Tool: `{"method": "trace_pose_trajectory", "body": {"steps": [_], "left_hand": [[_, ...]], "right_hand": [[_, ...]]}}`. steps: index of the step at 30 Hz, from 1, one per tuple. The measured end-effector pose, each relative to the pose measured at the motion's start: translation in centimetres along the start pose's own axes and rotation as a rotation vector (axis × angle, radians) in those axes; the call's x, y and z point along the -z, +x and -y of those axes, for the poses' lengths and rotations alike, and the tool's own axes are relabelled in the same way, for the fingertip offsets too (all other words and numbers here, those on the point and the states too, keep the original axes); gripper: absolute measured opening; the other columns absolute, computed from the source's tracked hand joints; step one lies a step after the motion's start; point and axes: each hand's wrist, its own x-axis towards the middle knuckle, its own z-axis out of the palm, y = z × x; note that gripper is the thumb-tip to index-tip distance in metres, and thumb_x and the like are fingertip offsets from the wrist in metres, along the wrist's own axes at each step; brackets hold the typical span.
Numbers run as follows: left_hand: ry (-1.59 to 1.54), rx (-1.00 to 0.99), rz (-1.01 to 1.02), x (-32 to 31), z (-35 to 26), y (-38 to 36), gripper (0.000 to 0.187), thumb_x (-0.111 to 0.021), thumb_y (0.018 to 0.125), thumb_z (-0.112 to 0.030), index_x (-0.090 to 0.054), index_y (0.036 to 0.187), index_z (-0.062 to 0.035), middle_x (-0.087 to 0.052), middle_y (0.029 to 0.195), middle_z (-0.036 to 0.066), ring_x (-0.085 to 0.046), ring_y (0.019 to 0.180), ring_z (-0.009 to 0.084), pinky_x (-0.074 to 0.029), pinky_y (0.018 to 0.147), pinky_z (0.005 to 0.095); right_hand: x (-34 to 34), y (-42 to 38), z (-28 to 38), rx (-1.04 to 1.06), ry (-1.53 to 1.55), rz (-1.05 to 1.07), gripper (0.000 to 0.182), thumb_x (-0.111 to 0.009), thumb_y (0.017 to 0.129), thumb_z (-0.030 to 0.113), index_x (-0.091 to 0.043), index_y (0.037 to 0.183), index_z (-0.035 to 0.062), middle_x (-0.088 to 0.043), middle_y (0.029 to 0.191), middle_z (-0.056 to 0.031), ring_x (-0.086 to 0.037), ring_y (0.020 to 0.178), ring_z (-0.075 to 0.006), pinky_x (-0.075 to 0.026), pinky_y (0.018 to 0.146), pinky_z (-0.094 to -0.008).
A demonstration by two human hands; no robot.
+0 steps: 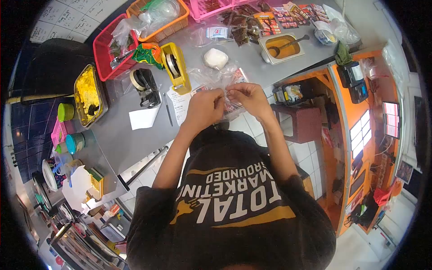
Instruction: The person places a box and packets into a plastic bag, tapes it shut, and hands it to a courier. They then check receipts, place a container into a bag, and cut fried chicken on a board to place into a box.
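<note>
Both hands meet at the table's near edge over a thin clear plastic bag [226,81]. The fingers of my left hand [206,106] are curled in a pinch at the bag's left side. Facing it, my right hand [249,100] pinches the plastic between thumb and fingertips. Printed red and white paper [237,79] shows through or beneath the plastic. Just beyond the bag sits a rounded white lump [216,59]. Left of my hands stand a yellow tape dispenser [181,76] and a black tape dispenser [146,92].
A metal pan of orange sauce [292,50] holds a ladle. Behind it lie dark packets [245,29]. Red [100,54] and orange baskets [183,17] stand back left, near a yellow food tray [85,101]. A pen [168,109] lies beside white paper [141,119].
</note>
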Motion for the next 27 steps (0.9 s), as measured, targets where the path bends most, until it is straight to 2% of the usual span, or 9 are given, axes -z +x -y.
{"method": "trace_pose_trajectory", "body": {"steps": [10, 15, 16, 19, 22, 24, 25, 26, 27], "left_hand": [[0.005, 0.011, -0.026, -0.8, 0.0, 0.1, 0.004, -0.060, 0.074, -0.006, -0.060, 0.076, -0.0024, -0.057, 0.059, 0.016, -0.059, 0.054, 0.0334, -0.046, 0.054, 0.0390], [-0.048, 0.018, -0.061, -1.5, 0.1, -0.3, 0.006, -0.062, 0.081, -0.008, -0.059, 0.079, -0.0024, -0.058, 0.061, 0.016, -0.058, 0.051, 0.0293, -0.045, 0.052, 0.0376], [-0.082, 0.035, -0.066, -1.6, 0.0, -0.4, 0.007, -0.062, 0.082, -0.009, -0.059, 0.080, -0.0025, -0.058, 0.061, 0.015, -0.057, 0.050, 0.0280, -0.045, 0.052, 0.0374], [-0.164, 0.120, -0.029, -1.6, -0.2, -0.5, 0.007, -0.062, 0.082, -0.007, -0.058, 0.084, -0.0025, -0.061, 0.066, 0.016, -0.061, 0.061, 0.0360, -0.047, 0.055, 0.0411], [-0.112, 0.206, -0.059, -1.3, -0.6, -0.4, 0.008, -0.063, 0.083, -0.009, -0.057, 0.085, -0.0033, -0.058, 0.062, 0.016, -0.060, 0.057, 0.0350, -0.046, 0.054, 0.0393], [0.057, 0.103, -0.152, -1.6, 1.5, -1.2, 0.008, -0.063, 0.084, -0.009, -0.057, 0.087, -0.0038, -0.055, 0.060, 0.015, -0.060, 0.055, 0.0323, -0.046, 0.053, 0.0375], [-0.080, 0.132, -0.129, -2.0, 3.1, -2.1, 0.010, -0.063, 0.083, -0.008, -0.058, 0.089, -0.0021, -0.058, 0.061, 0.013, -0.059, 0.050, 0.0253, -0.046, 0.049, 0.0344], [-0.167, 0.210, -0.057, -0.4, 0.6, -2.1, 0.013, -0.062, 0.082, -0.009, -0.060, 0.091, 0.0007, -0.062, 0.063, 0.009, -0.057, 0.047, 0.0175, -0.044, 0.044, 0.0309], [-0.424, 0.243, -0.053, -1.0, 1.3, -2.1, 0.013, -0.061, 0.086, -0.010, -0.063, 0.089, 0.0029, -0.063, 0.062, 0.007, -0.056, 0.046, 0.0128, -0.040, 0.040, 0.0270]], "right_hand": [[-0.5, -0.3, 0.3, 0.011, 0.028, -0.019, 0.015, -0.061, 0.089, -0.002, -0.067, 0.101, -0.0086, -0.070, 0.092, -0.0129, -0.067, 0.083, -0.0146, -0.056, 0.074, -0.0256], [0.2, -0.2, 0.2, -0.043, 0.042, 0.014, 0.014, -0.062, 0.089, 0.001, -0.068, 0.098, -0.0087, -0.071, 0.086, -0.0113, -0.068, 0.077, -0.0152, -0.057, 0.069, -0.0253], [0.4, -0.2, 0.3, -0.035, 0.017, 0.011, 0.013, -0.062, 0.089, 0.000, -0.068, 0.096, -0.0086, -0.071, 0.085, -0.0111, -0.068, 0.076, -0.0147, -0.057, 0.068, -0.0253], [0.3, -0.4, -0.2, 0.020, -0.081, -0.008, 0.010, -0.062, 0.087, -0.001, -0.068, 0.093, -0.0073, -0.070, 0.081, -0.0114, -0.068, 0.071, -0.0148, -0.055, 0.064, -0.0266], [-0.3, -1.2, -0.6, 0.149, -0.308, -0.032, 0.009, -0.064, 0.083, 0.002, -0.068, 0.090, -0.0041, -0.068, 0.078, -0.0129, -0.067, 0.070, -0.0186, -0.053, 0.063, -0.0309], [-1.6, -4.0, 0.4, 0.253, -0.576, -0.074, 0.012, -0.067, 0.080, 0.005, -0.066, 0.090, -0.0023, -0.066, 0.080, -0.0131, -0.066, 0.072, -0.0211, -0.052, 0.064, -0.0337], [-2.2, -4.3, -1.4, 0.384, -0.596, -0.092, 0.013, -0.068, 0.075, 0.009, -0.066, 0.085, 0.0011, -0.063, 0.077, -0.0161, -0.063, 0.072, -0.0294, -0.050, 0.067, -0.0393], [-2.5, -4.3, -2.6, 0.444, -0.588, -0.078, 0.010, -0.067, 0.076, 0.011, -0.066, 0.081, 0.0029, -0.064, 0.078, -0.0164, -0.063, 0.073, -0.0319, -0.050, 0.070, -0.0404], [-2.5, -4.7, -1.6, 0.454, -0.449, -0.032, 0.008, -0.066, 0.075, 0.011, -0.066, 0.079, 0.0034, -0.064, 0.077, -0.0155, -0.063, 0.073, -0.0315, -0.050, 0.070, -0.0407]]}}
